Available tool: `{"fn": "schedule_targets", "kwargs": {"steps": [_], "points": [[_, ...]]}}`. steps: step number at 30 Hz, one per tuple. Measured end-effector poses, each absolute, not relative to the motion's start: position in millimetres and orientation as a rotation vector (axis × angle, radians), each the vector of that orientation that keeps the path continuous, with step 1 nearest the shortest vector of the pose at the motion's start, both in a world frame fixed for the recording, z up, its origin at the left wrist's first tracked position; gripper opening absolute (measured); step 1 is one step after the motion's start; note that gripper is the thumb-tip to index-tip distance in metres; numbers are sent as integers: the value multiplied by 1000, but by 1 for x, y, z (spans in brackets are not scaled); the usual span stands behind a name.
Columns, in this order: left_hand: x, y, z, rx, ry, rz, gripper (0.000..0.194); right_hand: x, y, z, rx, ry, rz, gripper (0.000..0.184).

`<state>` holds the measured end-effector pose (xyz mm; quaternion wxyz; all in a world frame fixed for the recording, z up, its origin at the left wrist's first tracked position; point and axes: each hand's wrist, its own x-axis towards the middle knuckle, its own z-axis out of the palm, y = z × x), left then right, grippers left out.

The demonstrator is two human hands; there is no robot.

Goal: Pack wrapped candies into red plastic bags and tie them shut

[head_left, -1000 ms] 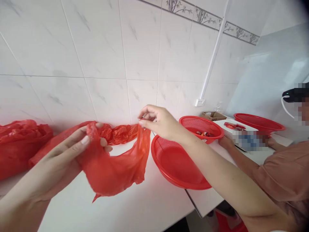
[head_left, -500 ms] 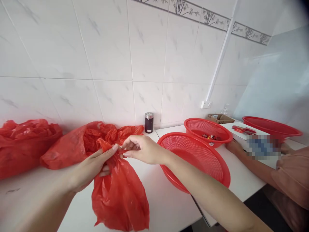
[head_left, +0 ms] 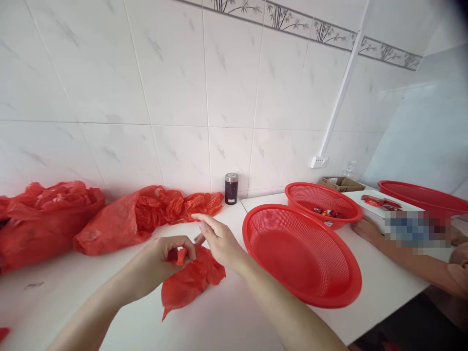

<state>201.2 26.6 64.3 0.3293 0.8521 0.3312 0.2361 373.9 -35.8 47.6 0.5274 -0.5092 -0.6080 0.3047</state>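
While L hand [head_left: 166,256], curled knuckles-up, pinches red bag [head_left: 193,285] above table [head_left: 234,317], R hand [head_left: 223,239] tilts inward just beside it, upper fingers outstretched, others partly hidden, can't tell.

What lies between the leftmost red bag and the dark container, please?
In the head view, a second red bag, with crumpled red plastic at its mouth.

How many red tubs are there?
3: the nearest tub, beside the right hand; a second tub behind it, holding small items; a third tub at far right beyond the white tray. Nested ones may be hidden.
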Motion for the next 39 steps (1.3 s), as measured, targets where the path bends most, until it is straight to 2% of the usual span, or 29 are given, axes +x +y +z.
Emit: {"fn": "schedule_targets", "kwargs": {"steps": [3, 6, 8, 10, 14, 17, 20, 23, 27, 32, 39], "points": [[206, 32, 58, 2457, 932, 609, 26, 372, -22, 27, -1196, -1366, 923, 41], [211, 38, 45, 2554, 923, 962, 35, 368, -21, 16, -1022, -1278, 1077, 30], [214, 40, 36, 2522, 904, 1084, 34, 364, -22, 14, -978, -1209, 1124, 19], [214, 41, 31, 2429, 937, 1060, 29, 360, -25, 15, -994, -1160, 1100, 14], [201, 38, 20, 2179, 942, 825, 32, 355, -36, 16, -1084, -1226, 894, 21], [173, 36, 3, 2012, 979, 851, 35, 357, -49, 3, -1089, -1250, 869, 25], [137, 30, -25, 1818, 1338, 984, 35, 365, -57, -29, -1118, -1087, 916, 27], [115, 21, -55, 1627, 1603, 977, 43, 371, -54, -63, -1245, -897, 904, 33], [123, 13, -76, 1488, 1620, 1034, 51, 370, -37, -77, -1433, -939, 640, 33], [161, 30, -77, 1704, 1484, 1223, 43, 348, -14, -70, -1750, -1226, 256, 32], [189, 59, -90, 1789, 1508, 891, 31, 339, 0, -105, -1949, -1504, -27, 28]]}}
